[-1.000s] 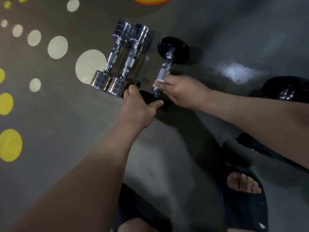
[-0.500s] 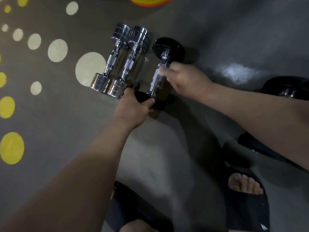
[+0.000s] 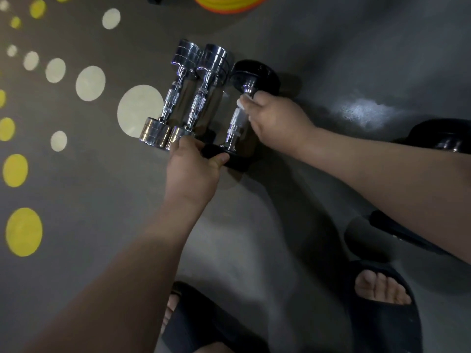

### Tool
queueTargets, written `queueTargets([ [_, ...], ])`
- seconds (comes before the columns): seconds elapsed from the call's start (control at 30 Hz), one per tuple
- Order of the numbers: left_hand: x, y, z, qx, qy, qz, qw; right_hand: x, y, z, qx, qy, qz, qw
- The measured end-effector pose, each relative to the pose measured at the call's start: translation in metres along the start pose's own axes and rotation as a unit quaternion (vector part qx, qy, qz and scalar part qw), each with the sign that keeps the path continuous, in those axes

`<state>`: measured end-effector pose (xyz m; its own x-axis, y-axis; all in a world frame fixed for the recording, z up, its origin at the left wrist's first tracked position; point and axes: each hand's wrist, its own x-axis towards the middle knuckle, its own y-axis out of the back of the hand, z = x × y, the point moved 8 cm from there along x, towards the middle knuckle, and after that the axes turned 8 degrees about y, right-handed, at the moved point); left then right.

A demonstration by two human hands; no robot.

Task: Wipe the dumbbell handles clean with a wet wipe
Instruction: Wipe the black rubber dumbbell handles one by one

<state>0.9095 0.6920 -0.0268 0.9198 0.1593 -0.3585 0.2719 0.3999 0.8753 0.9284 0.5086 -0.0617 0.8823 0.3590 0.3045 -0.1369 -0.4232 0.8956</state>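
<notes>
Since a second ago the right hand (image 3: 275, 123) has been drawn up the knurled steel handle (image 3: 235, 123) of the black-headed dumbbell (image 3: 254, 75), from near end to far end. Wiping is judged under way; a return stroke with some turning is likely called for next. The white wet wipe (image 3: 240, 104) is pinched in its curled fingers against the handle. The near head is gripped by the left hand (image 3: 192, 171), thumb hooked over. The dumbbell is kept on the grey floor (image 3: 331, 59), just beside two chrome dumbbells (image 3: 195, 105).
</notes>
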Motion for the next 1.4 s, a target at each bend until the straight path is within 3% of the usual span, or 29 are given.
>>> queueTargets([
  [0.13, 0.005, 0.001, 0.003, 0.032, -0.003, -0.021, 0.999, 0.004, 0.001, -0.009, 0.008, 0.050, -0.032, 0.998],
  [0.23, 0.007, -0.002, 0.005, 0.050, -0.015, -0.046, 0.998, 0.013, 0.007, 0.015, -0.042, -0.036, -0.005, 0.998],
  [0.3, 0.007, -0.002, 0.008, 0.071, -0.032, -0.047, 0.996, 0.012, 0.001, 0.010, -0.035, -0.046, 0.006, 0.998],
  [0.43, 0.008, -0.003, 0.012, 0.099, -0.036, -0.042, 0.994, -0.004, -0.013, -0.037, 0.070, 0.105, -0.025, 0.992],
  [0.5, 0.012, -0.004, 0.009, 0.091, -0.032, -0.043, 0.994, -0.002, -0.014, -0.041, 0.069, 0.158, -0.040, 0.984],
  [0.67, 0.020, 0.000, 0.004, 0.091, -0.027, -0.048, 0.994, 0.011, -0.010, -0.005, 0.053, 0.041, 0.018, 0.998],
  [0.83, 0.020, -0.003, 0.003, 0.087, -0.031, -0.041, 0.995, -0.005, -0.024, -0.047, 0.078, 0.175, -0.061, 0.980],
  [0.9, 0.021, -0.005, 0.001, 0.086, -0.026, -0.039, 0.995, 0.005, -0.015, -0.025, 0.075, 0.146, -0.033, 0.986],
  [1.03, 0.021, -0.004, 0.001, 0.083, -0.022, -0.041, 0.995, 0.013, -0.005, 0.011, 0.041, 0.000, 0.021, 0.999],
  [1.2, 0.021, -0.003, 0.000, 0.078, -0.017, -0.050, 0.996, -0.004, -0.018, -0.031, 0.083, 0.157, -0.027, 0.984],
  [1.23, 0.022, -0.002, 0.000, 0.080, -0.017, -0.051, 0.995, 0.001, -0.017, -0.022, 0.079, 0.141, -0.019, 0.987],
  [1.33, 0.024, 0.000, 0.001, 0.095, -0.023, -0.053, 0.994, 0.011, -0.010, 0.016, 0.066, -0.011, 0.033, 0.997],
  [1.4, 0.025, 0.000, 0.000, 0.101, -0.027, -0.057, 0.993, 0.009, -0.014, 0.007, 0.058, -0.013, 0.034, 0.998],
])
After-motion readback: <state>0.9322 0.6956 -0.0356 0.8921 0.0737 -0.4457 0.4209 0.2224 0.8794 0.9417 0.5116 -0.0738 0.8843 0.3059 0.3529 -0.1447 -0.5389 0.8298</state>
